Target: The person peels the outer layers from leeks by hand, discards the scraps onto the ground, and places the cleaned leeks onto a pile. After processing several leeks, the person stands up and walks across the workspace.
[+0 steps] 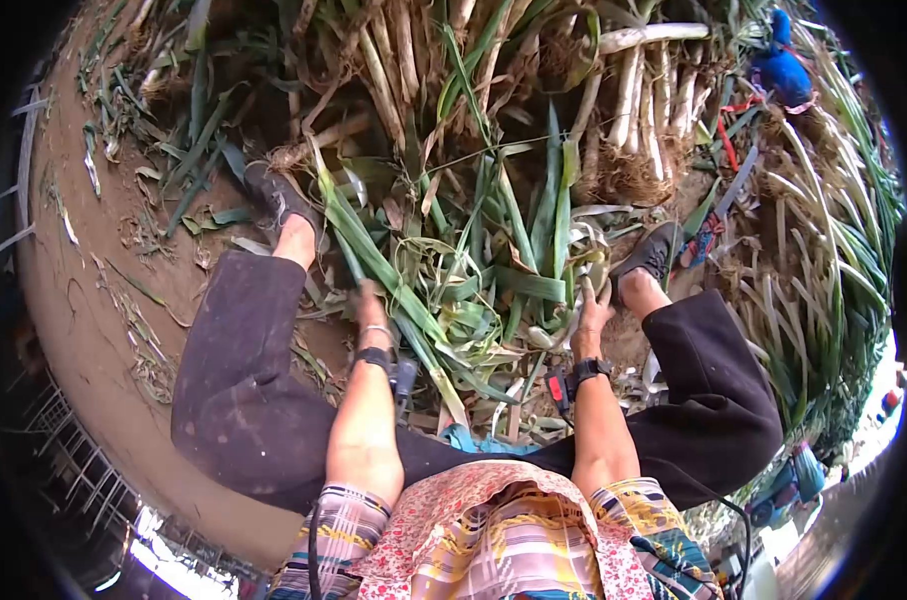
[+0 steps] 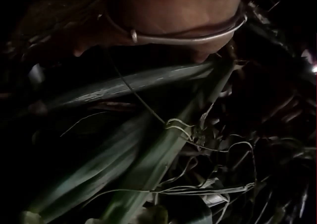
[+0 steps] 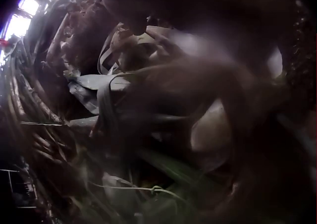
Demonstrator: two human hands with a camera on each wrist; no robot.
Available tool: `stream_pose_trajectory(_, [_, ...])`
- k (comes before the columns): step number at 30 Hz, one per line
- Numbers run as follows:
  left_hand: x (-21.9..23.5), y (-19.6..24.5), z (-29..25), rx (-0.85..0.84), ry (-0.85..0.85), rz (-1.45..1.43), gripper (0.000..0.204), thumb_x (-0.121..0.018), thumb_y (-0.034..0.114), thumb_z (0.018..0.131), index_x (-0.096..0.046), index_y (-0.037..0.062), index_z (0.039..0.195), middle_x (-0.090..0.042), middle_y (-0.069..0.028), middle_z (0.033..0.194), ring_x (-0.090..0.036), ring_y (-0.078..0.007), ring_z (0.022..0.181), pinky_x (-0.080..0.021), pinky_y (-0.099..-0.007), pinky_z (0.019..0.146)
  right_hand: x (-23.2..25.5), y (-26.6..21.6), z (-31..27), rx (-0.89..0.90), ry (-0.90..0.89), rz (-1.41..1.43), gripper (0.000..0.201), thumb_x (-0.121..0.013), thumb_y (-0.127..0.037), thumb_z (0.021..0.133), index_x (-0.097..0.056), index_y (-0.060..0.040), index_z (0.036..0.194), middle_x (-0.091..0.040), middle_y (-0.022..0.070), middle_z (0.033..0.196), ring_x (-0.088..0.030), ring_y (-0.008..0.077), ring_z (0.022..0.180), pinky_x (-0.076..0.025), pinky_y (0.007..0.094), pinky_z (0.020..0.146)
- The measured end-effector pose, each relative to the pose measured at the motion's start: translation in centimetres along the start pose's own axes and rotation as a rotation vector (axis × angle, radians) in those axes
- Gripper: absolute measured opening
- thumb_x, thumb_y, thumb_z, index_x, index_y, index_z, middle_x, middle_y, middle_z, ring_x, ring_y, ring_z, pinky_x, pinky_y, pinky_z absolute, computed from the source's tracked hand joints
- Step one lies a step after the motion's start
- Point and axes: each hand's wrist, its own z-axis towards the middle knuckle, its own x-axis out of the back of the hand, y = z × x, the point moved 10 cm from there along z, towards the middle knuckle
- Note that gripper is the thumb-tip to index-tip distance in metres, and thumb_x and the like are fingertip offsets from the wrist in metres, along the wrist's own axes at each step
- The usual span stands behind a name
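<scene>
Loose green leek leaves point(image 1: 464, 300) lie in a tangled heap between my two hands. My left hand point(image 1: 372, 312), blurred and with a thin bangle at its wrist, is at the heap's left side, right by a long leek leaf point(image 1: 384, 265). In the left wrist view, broad leaves point(image 2: 153, 164) spread below the hand, and its fingers are mostly hidden. On the heap's right side my right hand point(image 1: 592, 320) points its fingers forward, fingertips right at pale, crumpled leaf scraps point(image 1: 596, 268). The right wrist view is dark and blurred around that hand.
Bundled leeks with roots point(image 1: 649, 120) lie ahead, beside more stalks point(image 1: 399, 60). A tall pile of leeks point(image 1: 814, 230) stands at the right, with a blue object point(image 1: 784, 75) on it. Shoes point(image 1: 279, 195) flank the heap. Bare soil point(image 1: 104, 300) extends left.
</scene>
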Motion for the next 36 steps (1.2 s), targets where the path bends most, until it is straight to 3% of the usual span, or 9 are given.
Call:
stream_pose_trajectory(3, [-6.6, 0.8, -5.2, -0.031, -0.118, 0.28, 0.089, -0.043, 0.067, 0.08, -0.029, -0.0016, 0.135, -0.031, -0.0231, 0.138, -0.031, -0.036, 0.127, -0.025, -0.041, 0.104, -7.6, -1.6, -4.1, -0.033, -0.332, 0.182, 0.094, -0.068, -0.035, 0.077, -0.008, -0.0066, 0.143, -0.018, 0.0199, 0.143, -0.034, 0.026, 0.124, -0.029, 0.0328, 0.102])
stream_pose_trajectory(9, [-16.2, 1.1, -11.4, -0.126, -0.89, 0.014, 0.042, -0.048, 0.033, 0.085, -0.056, -0.001, 0.107, -0.059, -0.0115, 0.102, -0.056, -0.0211, 0.094, -0.045, -0.0324, 0.084, -16.8, -7.9, -16.4, -0.125, -1.223, 0.119, 0.101, -0.081, -0.03, 0.062, -0.017, -0.0029, 0.136, -0.039, 0.0124, 0.126, -0.038, 0.0241, 0.118, -0.031, 0.0364, 0.101])
stream_pose_trajectory(13, [-12.1, 6.5, -15.2, -0.004, -0.959, -0.091, 0.035, -0.04, 0.024, 0.09, -0.051, 0.0029, 0.115, -0.059, -0.0067, 0.105, -0.059, -0.016, 0.091, -0.049, -0.0298, 0.081, -15.5, -10.1, -17.3, 0.632, -0.828, -0.355, 0.122, -0.088, -0.042, 0.039, -0.022, 0.0011, 0.132, -0.039, 0.0217, 0.122, -0.041, 0.0359, 0.114, -0.036, 0.0408, 0.097])
stream_pose_trajectory(17, [-7.4, 11.9, -19.8, -0.088, -0.892, -0.192, 0.037, -0.038, 0.023, 0.092, -0.048, 0.0057, 0.123, -0.058, -0.0071, 0.113, -0.058, -0.02, 0.098, -0.047, -0.0325, 0.084, -12.8, -11.6, -19.2, 0.339, -0.775, -0.189, 0.105, -0.087, -0.043, 0.04, -0.037, -0.0016, 0.123, -0.053, 0.0192, 0.107, -0.053, 0.0352, 0.099, -0.042, 0.0402, 0.09])
stream_pose_trajectory(19, [-4.6, 14.9, -22.4, -0.81, -1.002, 0.371, 0.033, -0.046, 0.017, 0.088, -0.051, 0.0059, 0.119, -0.061, -0.0077, 0.106, -0.059, -0.0211, 0.093, -0.048, -0.0327, 0.081, -10.9, -12.7, -20.5, 0.612, -0.559, 0.057, 0.093, -0.083, -0.044, 0.047, -0.041, -0.0048, 0.121, -0.058, 0.0194, 0.105, -0.059, 0.0329, 0.094, -0.046, 0.0419, 0.082])
stream_pose_trajectory(21, [-4.4, 16.0, -23.9, -0.506, -1.071, 0.094, 0.023, -0.05, 0.004, 0.083, -0.058, 0.0046, 0.105, -0.062, -0.0099, 0.098, -0.06, -0.0187, 0.085, -0.049, -0.0308, 0.073, -13.2, -9.7, -20.7, 0.484, -0.696, -0.026, 0.086, -0.078, -0.046, 0.054, -0.044, -0.012, 0.125, -0.056, 0.0173, 0.113, -0.058, 0.0319, 0.096, -0.045, 0.0379, 0.084])
stream_pose_trajectory(24, [-2.6, 19.9, -30.2, -0.311, -1.017, 0.169, 0.026, -0.057, 0.007, 0.079, -0.057, 0.0056, 0.104, -0.062, -0.0055, 0.091, -0.06, -0.0178, 0.081, -0.049, -0.0311, 0.064, -6.4, -16.5, -24.2, 0.864, -0.604, 0.183, 0.051, -0.063, -0.044, 0.072, -0.054, -0.0351, 0.121, -0.052, 0.0115, 0.121, -0.053, 0.0282, 0.103, -0.043, 0.0333, 0.085])
stream_pose_trajectory(29, [2.3, 33.7, -43.9, -1.002, -0.839, 0.016, 0.045, -0.052, 0.026, 0.084, -0.041, 0.004, 0.121, -0.055, -0.0074, 0.099, -0.054, -0.0173, 0.095, -0.048, -0.028, 0.068, 11.2, -24.4, -27.0, 0.663, -0.809, 1.098, 0.061, -0.066, -0.015, 0.075, -0.043, -0.0107, 0.131, -0.054, 0.0033, 0.118, -0.052, 0.0131, 0.099, -0.044, 0.0298, 0.085])
stream_pose_trajectory(36, [6.9, 38.9, -59.9, -1.274, -1.013, -0.319, 0.064, -0.049, 0.035, 0.087, -0.025, 0.0025, 0.136, -0.05, -0.0086, 0.109, -0.05, -0.0175, 0.102, -0.048, -0.0252, 0.067, 55.9, -20.5, -21.0, 1.057, 0.125, 1.264, 0.054, -0.047, -0.035, 0.088, -0.036, -0.0086, 0.135, -0.053, 0.0097, 0.117, -0.053, 0.0192, 0.099, -0.045, 0.0328, 0.082])
